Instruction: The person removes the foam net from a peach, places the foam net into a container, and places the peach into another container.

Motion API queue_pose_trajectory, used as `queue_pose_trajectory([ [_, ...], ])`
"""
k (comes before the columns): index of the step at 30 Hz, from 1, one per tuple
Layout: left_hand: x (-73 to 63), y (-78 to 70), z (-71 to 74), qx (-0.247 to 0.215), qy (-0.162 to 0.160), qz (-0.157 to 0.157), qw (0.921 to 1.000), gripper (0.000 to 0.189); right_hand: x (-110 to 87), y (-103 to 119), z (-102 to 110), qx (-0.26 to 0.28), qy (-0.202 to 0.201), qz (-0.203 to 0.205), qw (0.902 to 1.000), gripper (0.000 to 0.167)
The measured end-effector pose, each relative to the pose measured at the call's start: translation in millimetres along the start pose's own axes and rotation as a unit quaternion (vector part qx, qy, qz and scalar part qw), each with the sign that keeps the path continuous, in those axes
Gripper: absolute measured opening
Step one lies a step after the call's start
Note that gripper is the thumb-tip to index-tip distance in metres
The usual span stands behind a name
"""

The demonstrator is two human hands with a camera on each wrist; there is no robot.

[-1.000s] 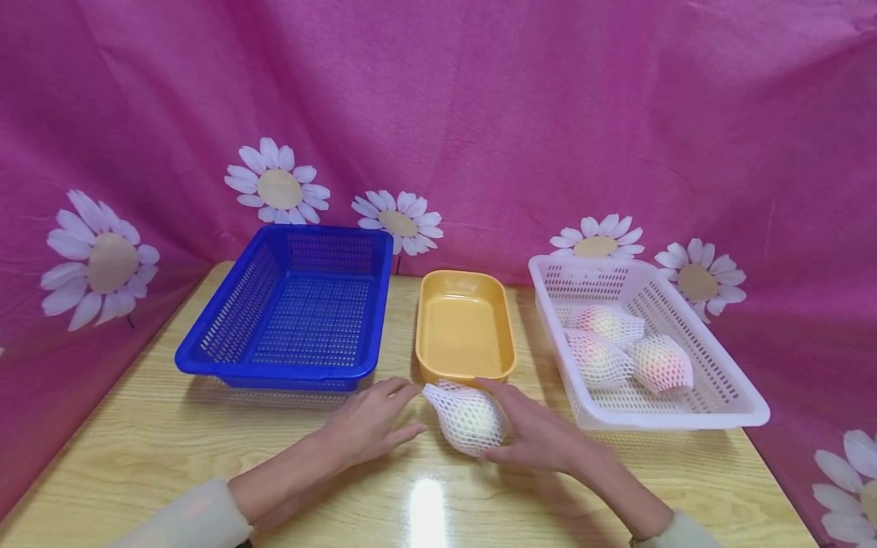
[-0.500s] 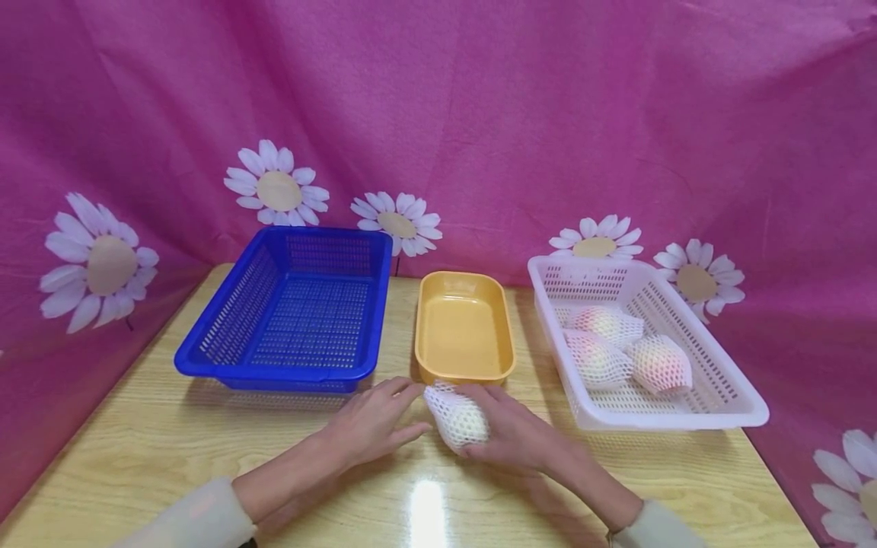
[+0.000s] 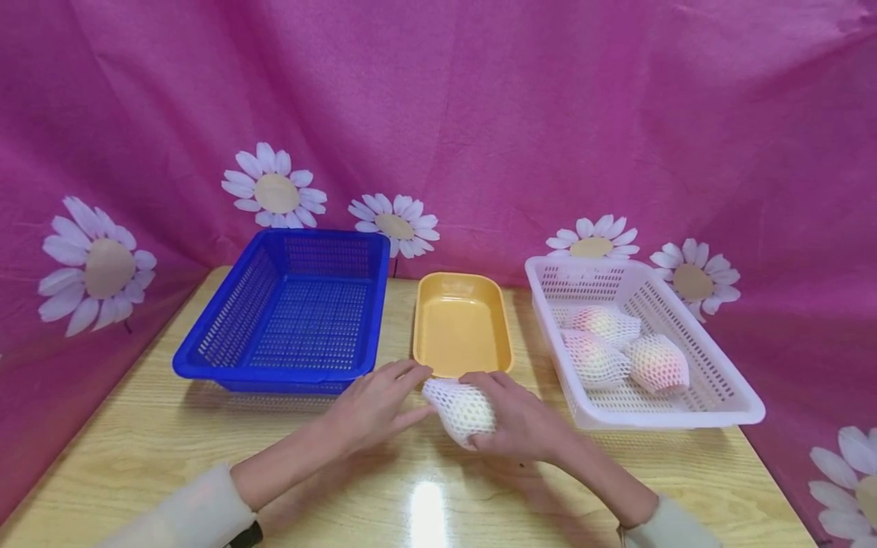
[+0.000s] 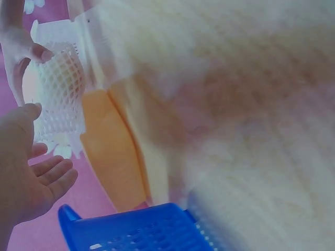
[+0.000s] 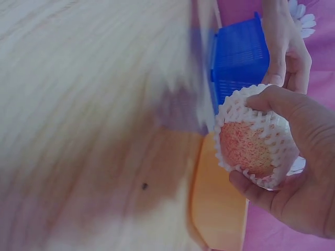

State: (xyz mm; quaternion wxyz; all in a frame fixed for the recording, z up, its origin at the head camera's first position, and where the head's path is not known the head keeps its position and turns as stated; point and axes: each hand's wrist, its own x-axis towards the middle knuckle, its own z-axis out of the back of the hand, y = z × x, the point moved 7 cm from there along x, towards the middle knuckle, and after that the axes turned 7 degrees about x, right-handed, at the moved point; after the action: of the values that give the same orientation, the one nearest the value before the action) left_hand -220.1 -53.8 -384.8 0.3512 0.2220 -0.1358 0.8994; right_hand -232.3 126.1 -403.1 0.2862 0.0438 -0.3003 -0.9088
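Note:
My right hand [image 3: 524, 418] grips a round fruit in a white foam net [image 3: 462, 411], above the table in front of the yellow tray. In the right wrist view, thumb and fingers curl round the foam net [image 5: 277, 130], and red-speckled skin [image 5: 246, 146] shows at its open end. Whether it is a peach or an apple I cannot tell. My left hand [image 3: 373, 403] is at the net's narrow left end, fingers extended and thumb apart. In the left wrist view the left hand [image 4: 36, 178] is beside the net's loose end [image 4: 60, 120]; contact is unclear.
The yellow tray [image 3: 462, 335] stands just beyond the hands, with nothing in it. To the left is a blue basket [image 3: 281, 373], bare inside. A white basket [image 3: 674, 420] at the right holds three net-wrapped fruits [image 3: 596, 358]. A pink flowered cloth [image 3: 438, 114] hangs behind.
The right hand has carried the fruit slightly left over the last second, turning it a little. The left hand has moved slightly up and right, closer to the net's end.

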Motion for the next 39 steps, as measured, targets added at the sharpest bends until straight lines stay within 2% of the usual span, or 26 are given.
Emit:
queue_pose_trajectory([
  [11, 14.9, -1.8, 19.4, -0.004, -0.03, -0.013, 0.9995, 0.046, 5.5, 13, 26, -0.019, -0.019, 0.024, 0.9994, 0.078],
  [22, 26.6, 2.3, 39.1, -0.004, -0.056, -0.019, 0.9982, 0.045, 10.4, 23, 57, -0.03, -0.036, 0.044, 0.9979, 0.08],
  [32, 38.7, -0.2, 55.2, -0.009, -0.091, -0.056, 0.9942, 0.037, 13.5, 36, 77, -0.036, -0.048, 0.078, 0.9951, 0.08],
  [39, 41.9, -3.3, 61.0, -0.001, -0.123, -0.09, 0.9883, 0.033, 12.6, 41, 84, -0.038, -0.051, 0.113, 0.9915, 0.082],
])
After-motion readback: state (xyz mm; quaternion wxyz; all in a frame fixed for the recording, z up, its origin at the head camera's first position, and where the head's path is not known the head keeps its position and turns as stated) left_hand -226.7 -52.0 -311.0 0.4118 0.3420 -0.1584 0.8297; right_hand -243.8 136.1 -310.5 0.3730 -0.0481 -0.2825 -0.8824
